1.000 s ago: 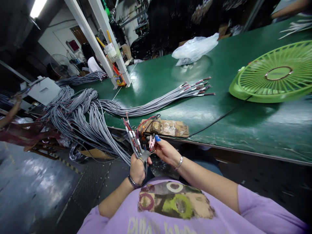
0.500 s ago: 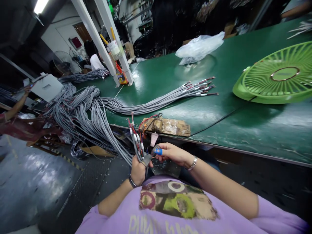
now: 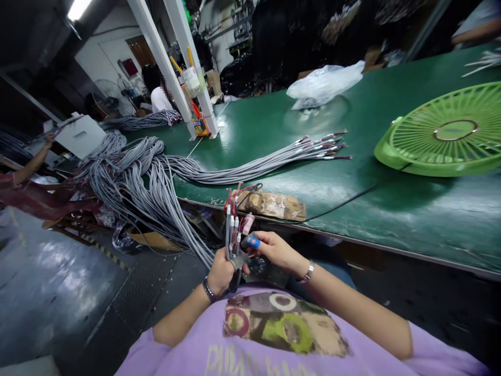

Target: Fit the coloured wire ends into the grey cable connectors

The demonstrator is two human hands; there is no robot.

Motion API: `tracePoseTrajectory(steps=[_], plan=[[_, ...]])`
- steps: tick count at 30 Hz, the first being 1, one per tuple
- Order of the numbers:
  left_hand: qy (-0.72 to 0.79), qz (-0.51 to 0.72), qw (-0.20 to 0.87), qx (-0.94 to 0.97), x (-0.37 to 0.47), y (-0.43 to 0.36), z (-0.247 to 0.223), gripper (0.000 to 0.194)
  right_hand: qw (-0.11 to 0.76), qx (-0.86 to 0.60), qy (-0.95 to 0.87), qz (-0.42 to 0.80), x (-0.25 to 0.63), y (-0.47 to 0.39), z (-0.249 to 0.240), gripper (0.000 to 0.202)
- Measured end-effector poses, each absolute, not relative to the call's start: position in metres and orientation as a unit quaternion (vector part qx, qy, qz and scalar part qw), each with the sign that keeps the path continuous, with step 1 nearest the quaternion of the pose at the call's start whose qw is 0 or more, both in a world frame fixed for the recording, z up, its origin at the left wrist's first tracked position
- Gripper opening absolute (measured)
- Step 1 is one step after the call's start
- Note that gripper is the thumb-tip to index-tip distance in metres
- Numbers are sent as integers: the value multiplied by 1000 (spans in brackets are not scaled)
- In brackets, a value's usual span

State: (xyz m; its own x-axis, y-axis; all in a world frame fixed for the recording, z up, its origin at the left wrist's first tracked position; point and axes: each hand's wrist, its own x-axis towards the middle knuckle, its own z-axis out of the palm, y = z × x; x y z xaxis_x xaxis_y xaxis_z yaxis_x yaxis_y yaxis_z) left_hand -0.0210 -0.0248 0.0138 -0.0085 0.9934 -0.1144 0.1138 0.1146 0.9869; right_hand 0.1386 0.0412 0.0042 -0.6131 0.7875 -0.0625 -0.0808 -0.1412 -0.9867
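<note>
- Clock directions run from the left hand (image 3: 221,272); the lilac printed shirt (image 3: 274,334) at five is cut off below.
- The left hand's grip is closed round a bundle of grey-sheathed cables (image 3: 231,230) with bared, coloured wires, whose ends rise toward twelve; its fingers partly hide them.
- At two, the right hand (image 3: 274,249), one digit wrapped in blue, bends toward the wires; whether its grip pinches anything I cannot tell.
- A pale pink clip-like piece (image 3: 248,223), half hidden at one, stands before a brown taped block (image 3: 279,204).
- Toward eleven, a tangled grey cable heap (image 3: 136,175) spills over the edge of the glossy green surface (image 3: 344,183).
- At two, a lime-green plastic fan (image 3: 438,136) is cut off.
- At one lies a translucent plastic bag (image 3: 324,86).
- At ten, another person's arm (image 3: 33,159) is cut off.
- White posts (image 3: 188,57) rise near twelve; the room behind is dark.
</note>
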Motion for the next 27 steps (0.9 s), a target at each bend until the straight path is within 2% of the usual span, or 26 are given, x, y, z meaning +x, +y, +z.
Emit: tracePoseTrajectory(steps=[6, 9, 14, 20, 27], plan=[[567, 510, 482, 432, -16, -22, 11, 39, 341, -328, -484, 736, 131, 23, -4, 38], [552, 490, 496, 457, -16, -22, 9, 38, 374, -329, -490, 715, 124, 18, -5, 33], [539, 440, 522, 493, -23, -24, 6, 36, 346, -285, -534, 717, 121, 24, 4, 32], [528, 543, 467, 457, -19, -24, 5, 39, 343, -326, -531, 703, 118, 31, 8, 35], [530, 592, 467, 389, -14, -20, 6, 30, 366, -336, -499, 710, 115, 28, 3, 39]])
